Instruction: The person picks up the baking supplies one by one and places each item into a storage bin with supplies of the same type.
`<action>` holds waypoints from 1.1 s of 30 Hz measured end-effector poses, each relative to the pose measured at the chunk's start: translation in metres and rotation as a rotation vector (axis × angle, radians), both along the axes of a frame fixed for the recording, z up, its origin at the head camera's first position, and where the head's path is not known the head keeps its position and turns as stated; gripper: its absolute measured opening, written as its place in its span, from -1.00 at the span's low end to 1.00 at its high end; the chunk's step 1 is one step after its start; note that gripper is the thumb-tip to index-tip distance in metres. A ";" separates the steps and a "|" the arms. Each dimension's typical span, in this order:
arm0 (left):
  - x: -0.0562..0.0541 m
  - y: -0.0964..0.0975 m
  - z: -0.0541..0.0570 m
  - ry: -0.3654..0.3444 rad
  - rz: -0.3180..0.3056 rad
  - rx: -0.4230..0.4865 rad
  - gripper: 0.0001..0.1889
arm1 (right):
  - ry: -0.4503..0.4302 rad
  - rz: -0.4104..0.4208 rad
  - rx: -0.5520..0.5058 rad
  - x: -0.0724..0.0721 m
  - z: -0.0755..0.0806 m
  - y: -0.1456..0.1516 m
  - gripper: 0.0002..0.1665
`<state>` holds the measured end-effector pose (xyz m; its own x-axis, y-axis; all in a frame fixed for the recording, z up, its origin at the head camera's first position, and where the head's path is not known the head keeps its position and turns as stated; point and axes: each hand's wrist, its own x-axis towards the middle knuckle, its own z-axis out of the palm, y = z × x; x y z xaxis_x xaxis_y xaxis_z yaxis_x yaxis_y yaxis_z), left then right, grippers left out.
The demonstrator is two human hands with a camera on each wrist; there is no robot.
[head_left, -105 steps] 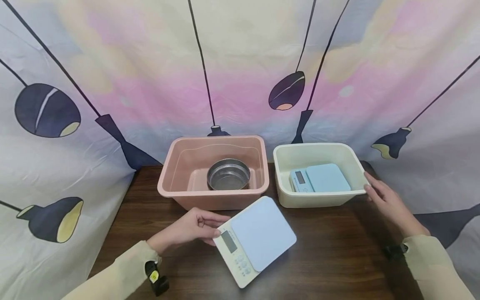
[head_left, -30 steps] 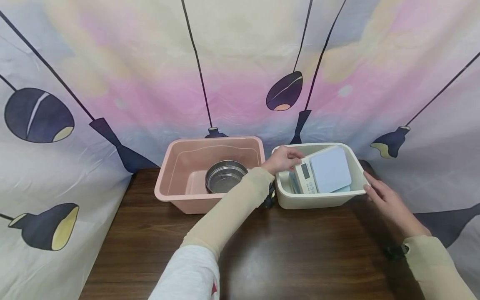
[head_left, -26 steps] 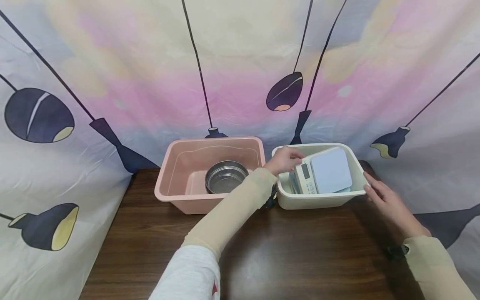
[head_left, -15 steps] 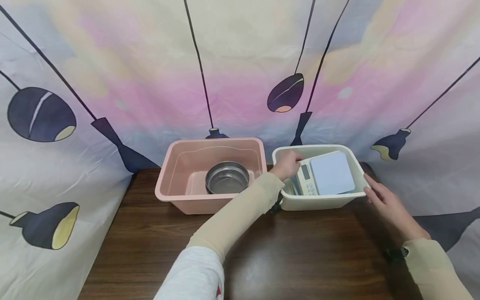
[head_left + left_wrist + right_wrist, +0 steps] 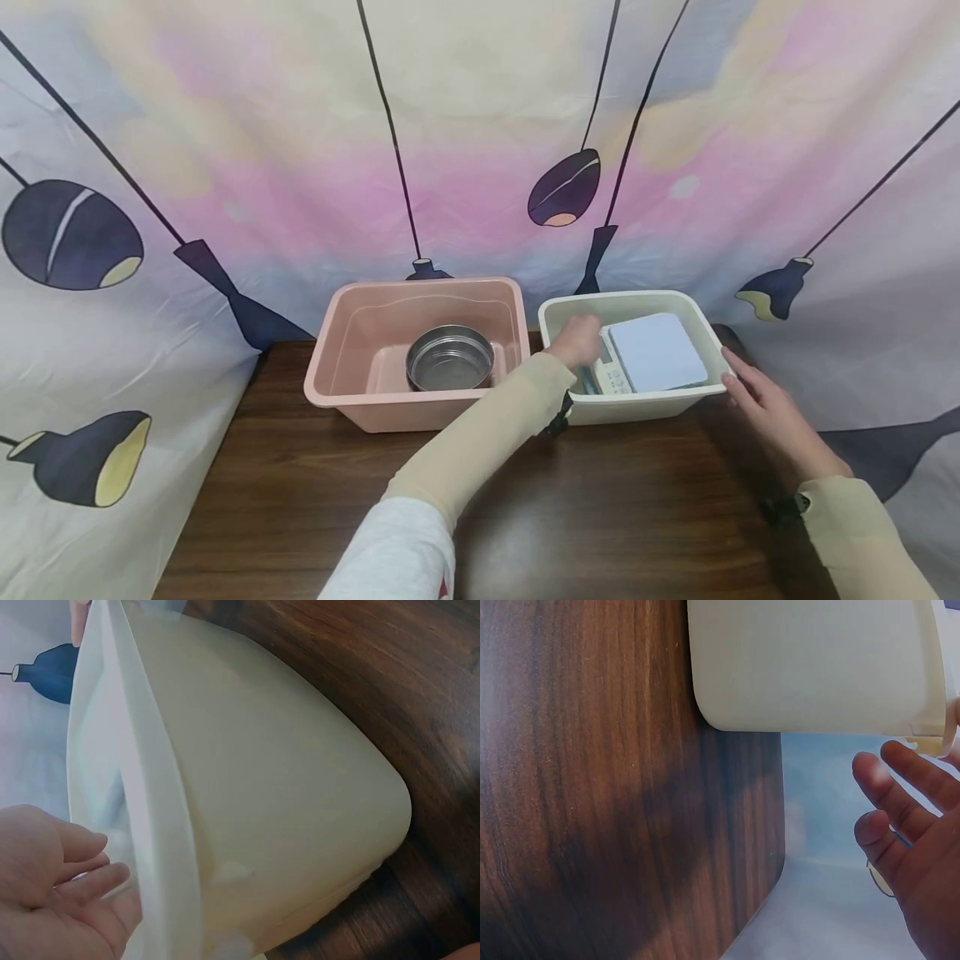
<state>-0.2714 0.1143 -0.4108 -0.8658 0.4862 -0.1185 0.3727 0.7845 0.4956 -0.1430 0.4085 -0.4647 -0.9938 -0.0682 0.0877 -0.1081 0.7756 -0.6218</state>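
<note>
My left hand (image 5: 577,340) reaches into the cream bin (image 5: 622,408) and holds the left edge of a white kitchen scale (image 5: 658,354). The scale lies tilted over a light blue scale, which it almost wholly covers. In the left wrist view, the curled fingers (image 5: 101,879) are just inside the bin's rim; the scale's edge is hidden there. My right hand (image 5: 772,408) touches the bin's right rim with fingertips, its fingers mostly straight. The right wrist view shows several fingers (image 5: 889,787) extended below the rim, away from the wall.
Left of the cream bin stands a pink bin (image 5: 360,396) with round metal sieves or pans (image 5: 450,358) in it. Both stand at the back of a dark wooden table (image 5: 600,517), against a printed cloth (image 5: 465,150). My left forearm (image 5: 480,442) crosses before the pink bin.
My left hand has carried the white scale from in front of the bins into the cream bin and lowered it onto the blue scale. The right hand has stayed at the rim.
</note>
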 end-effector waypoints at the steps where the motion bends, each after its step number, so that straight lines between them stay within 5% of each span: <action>1: 0.001 0.000 0.000 -0.006 0.002 0.014 -0.59 | 0.005 0.001 0.002 0.000 0.000 0.000 -0.28; 7: 0.005 -0.006 0.002 -0.037 0.021 0.111 -0.58 | 0.013 0.011 0.019 -0.003 -0.001 0.000 -0.28; 19: 0.019 -0.025 0.012 0.021 -0.065 0.203 -0.56 | 0.053 -0.028 -0.004 0.002 -0.003 -0.002 -0.29; 33: 0.051 -0.056 0.030 0.091 -0.153 0.323 -0.57 | 0.301 -0.166 0.020 0.016 -0.005 -0.019 -0.39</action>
<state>-0.2205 0.0586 -0.3808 -0.7801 0.6106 0.1364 0.5277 0.5250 0.6678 -0.1267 0.3892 -0.4700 -0.9212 0.0874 0.3790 -0.1558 0.8100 -0.5654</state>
